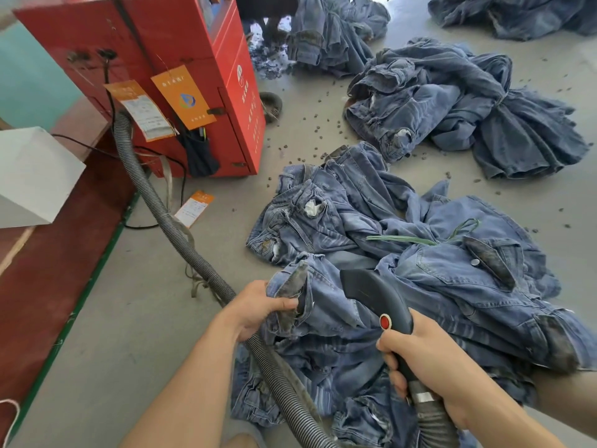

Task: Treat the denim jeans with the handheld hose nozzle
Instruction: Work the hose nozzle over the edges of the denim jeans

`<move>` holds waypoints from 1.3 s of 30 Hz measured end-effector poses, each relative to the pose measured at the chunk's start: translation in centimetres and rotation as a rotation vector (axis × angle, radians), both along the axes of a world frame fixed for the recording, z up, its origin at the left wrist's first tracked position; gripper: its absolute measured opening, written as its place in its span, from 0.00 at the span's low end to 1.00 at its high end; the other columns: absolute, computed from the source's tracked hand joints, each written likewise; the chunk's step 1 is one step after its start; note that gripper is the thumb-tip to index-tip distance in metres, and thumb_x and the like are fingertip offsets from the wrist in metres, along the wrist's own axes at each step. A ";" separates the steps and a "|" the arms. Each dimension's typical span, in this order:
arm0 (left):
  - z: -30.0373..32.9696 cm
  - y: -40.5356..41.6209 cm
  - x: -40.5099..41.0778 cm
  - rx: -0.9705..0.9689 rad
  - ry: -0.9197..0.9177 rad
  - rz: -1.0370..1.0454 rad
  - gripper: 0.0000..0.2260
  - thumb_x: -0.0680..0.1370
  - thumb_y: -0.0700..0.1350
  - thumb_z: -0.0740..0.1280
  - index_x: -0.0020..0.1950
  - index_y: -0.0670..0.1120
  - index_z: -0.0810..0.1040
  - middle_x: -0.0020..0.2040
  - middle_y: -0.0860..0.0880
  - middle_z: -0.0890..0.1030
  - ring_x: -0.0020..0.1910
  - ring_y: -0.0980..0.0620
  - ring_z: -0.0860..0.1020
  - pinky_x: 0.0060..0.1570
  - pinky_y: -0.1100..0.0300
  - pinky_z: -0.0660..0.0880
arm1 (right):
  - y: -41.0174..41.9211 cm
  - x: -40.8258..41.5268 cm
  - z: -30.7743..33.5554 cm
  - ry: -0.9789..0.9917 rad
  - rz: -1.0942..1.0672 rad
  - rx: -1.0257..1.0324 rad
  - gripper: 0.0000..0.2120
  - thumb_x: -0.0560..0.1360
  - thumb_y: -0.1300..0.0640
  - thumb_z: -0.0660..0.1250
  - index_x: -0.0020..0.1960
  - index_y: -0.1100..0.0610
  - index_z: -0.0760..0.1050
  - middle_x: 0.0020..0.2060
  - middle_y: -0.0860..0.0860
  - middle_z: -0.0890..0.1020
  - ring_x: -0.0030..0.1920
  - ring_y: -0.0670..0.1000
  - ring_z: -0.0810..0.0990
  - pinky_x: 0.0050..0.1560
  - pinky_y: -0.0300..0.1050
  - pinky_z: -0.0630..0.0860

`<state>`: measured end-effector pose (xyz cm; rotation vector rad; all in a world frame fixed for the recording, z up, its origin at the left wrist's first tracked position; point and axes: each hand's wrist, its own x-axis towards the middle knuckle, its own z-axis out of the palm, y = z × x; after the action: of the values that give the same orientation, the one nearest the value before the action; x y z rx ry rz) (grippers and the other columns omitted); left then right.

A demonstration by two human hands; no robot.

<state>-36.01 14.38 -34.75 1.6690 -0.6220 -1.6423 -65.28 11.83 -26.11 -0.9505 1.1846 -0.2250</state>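
Observation:
A pile of blue denim jeans (429, 286) lies on the grey floor in front of me. My left hand (258, 308) grips a darkened waistband edge of one pair (295, 286) and lifts it. My right hand (420, 354) is wrapped around the handle of a black hose nozzle (371, 295) with a red button. The nozzle's tip points at the denim just right of the held waistband. A grey ribbed hose (181, 234) runs from the nozzle across the floor to a red machine (181, 76).
More bundles of jeans lie on the floor at the right (452, 108) and at the back (332, 30). Small dark pellets are scattered over the floor. Orange tags hang on the red machine; a white box (32, 176) and a red platform stand at the left.

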 end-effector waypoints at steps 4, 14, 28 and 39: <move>1.4 -1.3 -0.9 -0.078 0.356 0.139 0.10 0.77 0.39 0.72 0.56 0.38 0.84 0.52 0.36 0.86 0.48 0.42 0.86 0.47 0.49 0.83 | -0.4 -0.2 1.2 -0.036 -0.004 -0.016 0.08 0.75 0.66 0.66 0.49 0.58 0.68 0.31 0.59 0.73 0.25 0.55 0.69 0.26 0.46 0.70; 2.0 -2.6 -3.7 -0.136 0.541 0.414 0.12 0.86 0.40 0.59 0.61 0.36 0.79 0.58 0.35 0.83 0.52 0.41 0.85 0.54 0.46 0.84 | 1.4 1.1 2.4 0.109 0.238 -0.209 0.10 0.71 0.60 0.66 0.48 0.59 0.67 0.26 0.56 0.77 0.22 0.56 0.74 0.24 0.43 0.69; 2.1 -2.1 -3.3 -0.124 0.521 0.280 0.14 0.87 0.43 0.58 0.65 0.36 0.77 0.57 0.35 0.84 0.51 0.40 0.86 0.48 0.45 0.84 | 0.4 2.9 2.6 0.101 0.236 -0.177 0.06 0.72 0.62 0.65 0.46 0.58 0.68 0.27 0.56 0.75 0.22 0.55 0.72 0.24 0.44 0.69; 1.3 -2.4 -0.1 -0.054 0.388 0.200 0.16 0.87 0.46 0.59 0.68 0.38 0.76 0.62 0.35 0.83 0.57 0.39 0.84 0.53 0.45 0.83 | 0.5 2.5 1.9 0.267 0.480 -0.376 0.06 0.70 0.54 0.65 0.45 0.50 0.69 0.23 0.47 0.75 0.21 0.50 0.74 0.26 0.41 0.69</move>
<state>-36.12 11.96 -33.45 1.2788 -0.2938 -1.7211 -62.81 12.36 -24.25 -1.6032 1.1359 0.0730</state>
